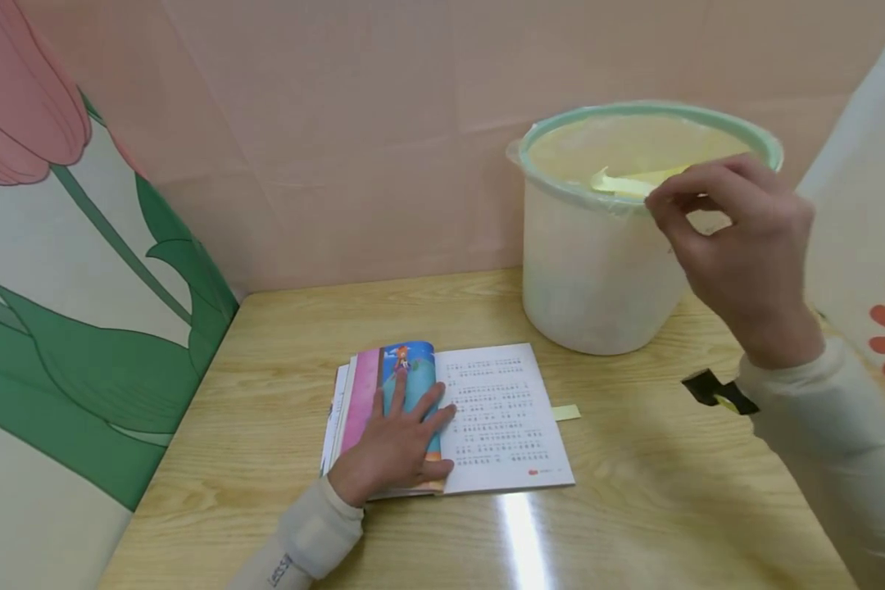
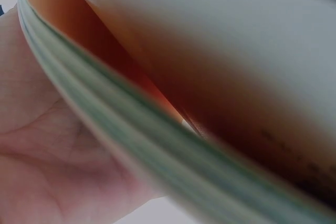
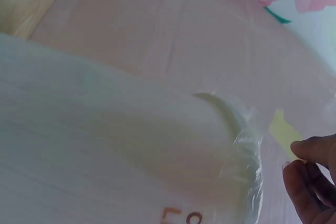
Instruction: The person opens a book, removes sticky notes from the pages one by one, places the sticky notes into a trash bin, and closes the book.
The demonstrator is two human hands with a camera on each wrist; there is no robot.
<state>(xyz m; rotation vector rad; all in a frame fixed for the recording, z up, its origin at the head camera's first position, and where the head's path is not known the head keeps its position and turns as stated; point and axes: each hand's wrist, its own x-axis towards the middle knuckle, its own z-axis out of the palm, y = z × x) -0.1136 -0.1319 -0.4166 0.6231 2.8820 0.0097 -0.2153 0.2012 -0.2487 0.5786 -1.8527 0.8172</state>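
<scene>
Paper strip (image 3: 285, 136) — pale yellow

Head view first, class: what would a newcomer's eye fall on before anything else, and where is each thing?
Probably the large white bin with its green rim, at the right rear, with the right hand pinching a pale yellow strip in front of it. Next might come the open book near the centre, under the spread left hand, and the big pink tulip at upper left.

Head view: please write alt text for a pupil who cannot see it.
A person's right hand pinches a pale yellow strip near the rim of a white bin; the left hand lies spread on an open book.
</scene>
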